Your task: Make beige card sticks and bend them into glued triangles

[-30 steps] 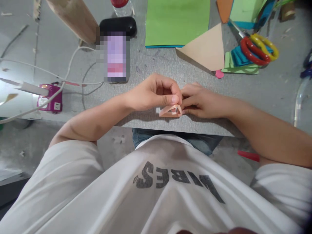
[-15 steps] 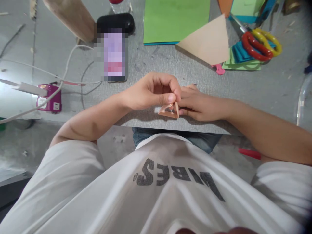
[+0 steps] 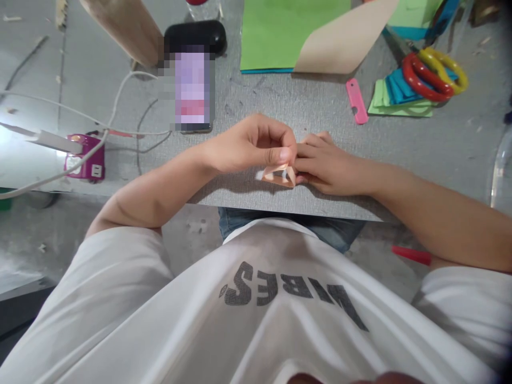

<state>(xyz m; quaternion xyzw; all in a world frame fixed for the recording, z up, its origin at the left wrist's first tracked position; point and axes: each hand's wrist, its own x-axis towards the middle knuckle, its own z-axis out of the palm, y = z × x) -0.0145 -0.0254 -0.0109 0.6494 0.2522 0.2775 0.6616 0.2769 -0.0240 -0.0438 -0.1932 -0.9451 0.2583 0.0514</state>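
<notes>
Near the table's front edge, a small peach strip of folded paper (image 3: 279, 182) forms an open triangle-like loop. My left hand (image 3: 262, 144) is closed, its thumb and forefinger pinching the top of this strip. From the other side my right hand (image 3: 328, 166) meets the strip's right end, its fingers bent and its fingertips partly hidden behind the paper and my left hand. Both hands touch each other at the fingers, just above the tabletop.
Beyond my hands lie a green paper sheet (image 3: 276, 37), a curled tan sheet (image 3: 340, 42), a pink cutter (image 3: 357, 101), small paper pieces (image 3: 396, 98) and red-yellow scissors (image 3: 426, 77). Leftward are a phone (image 3: 192, 88), black case (image 3: 200, 37), white cable (image 3: 114, 101) and purple socket block (image 3: 92, 154).
The tan sheet has swung up and away from me, uncovering the pink cutter. The folded strip has tilted a little between my hands. The whole view has shifted slightly.
</notes>
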